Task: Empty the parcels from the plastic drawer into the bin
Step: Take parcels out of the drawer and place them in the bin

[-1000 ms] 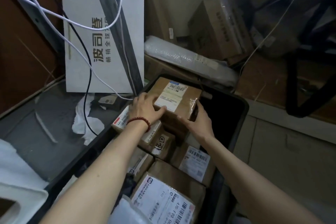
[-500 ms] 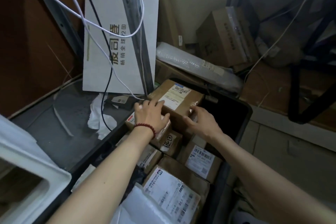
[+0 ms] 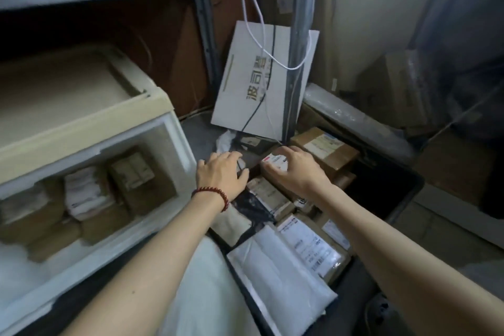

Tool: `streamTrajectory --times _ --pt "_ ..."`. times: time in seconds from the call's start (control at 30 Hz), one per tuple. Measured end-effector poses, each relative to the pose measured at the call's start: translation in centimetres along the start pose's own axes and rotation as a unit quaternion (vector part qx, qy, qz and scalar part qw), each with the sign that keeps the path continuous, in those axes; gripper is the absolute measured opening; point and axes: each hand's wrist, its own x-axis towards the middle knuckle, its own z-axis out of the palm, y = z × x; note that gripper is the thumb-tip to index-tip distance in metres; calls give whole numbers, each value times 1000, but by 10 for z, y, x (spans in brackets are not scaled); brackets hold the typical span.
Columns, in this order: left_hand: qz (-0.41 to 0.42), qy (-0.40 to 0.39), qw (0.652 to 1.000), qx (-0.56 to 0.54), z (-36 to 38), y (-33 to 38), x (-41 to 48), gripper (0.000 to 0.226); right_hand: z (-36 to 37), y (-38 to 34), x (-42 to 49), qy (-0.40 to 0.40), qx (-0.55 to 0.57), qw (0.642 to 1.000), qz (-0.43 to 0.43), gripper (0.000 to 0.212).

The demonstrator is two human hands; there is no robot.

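Step in hand: placing, by my reading. Both hands are over the bin, not the drawer, so a parcel looks to be getting settled among those already dropped in.
Right hand [image 3: 297,169]: palm down, thumb and fingers curled round a small labelled parcel [image 3: 274,164] at the bin's far left corner.
Left hand [image 3: 221,172]: palm down beside the right one, over the bin's left edge, fingers spread and relaxed. It appears to hold nothing, though its fingertips are blurred.
Bin [image 3: 381,191]: black, on the right. Its left half is packed with parcels, its right side is bare and dark.
In the bin: a taped cardboard box [image 3: 326,148] just behind the right hand, and a white poly mailer [image 3: 278,278] nearest the camera.
Plastic drawer [image 3: 178,142]: cream-white, on the left and well apart from the hands. It holds brown boxes [image 3: 133,172] and a white-wrapped parcel [image 3: 81,195], so the task is far from done.
Behind: a printed white card sheet [image 3: 259,84] leans on a shelf upright, with a white cable [image 3: 259,22] hanging across it.
Next move calls for: releasing the small parcel, swinging left to the drawer and gripping another. The bin's bare right side is probably the better drop spot.
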Motion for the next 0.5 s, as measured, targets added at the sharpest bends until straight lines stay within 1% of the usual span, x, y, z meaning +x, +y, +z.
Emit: streamTrajectory --times 0.13,0.33,0.5 --pt "-63 10 998 -8 -24 -52 -51 37 15 -62 -17 -34 -6 998 -61 53" --pt "-181 17 983 -14 -54 -129 -125 41 35 -146 -40 -82 -13 985 -152 51" --pt "-245 26 969 -27 -69 -174 -176 41 65 -201 -60 -119 -2 973 -197 41"
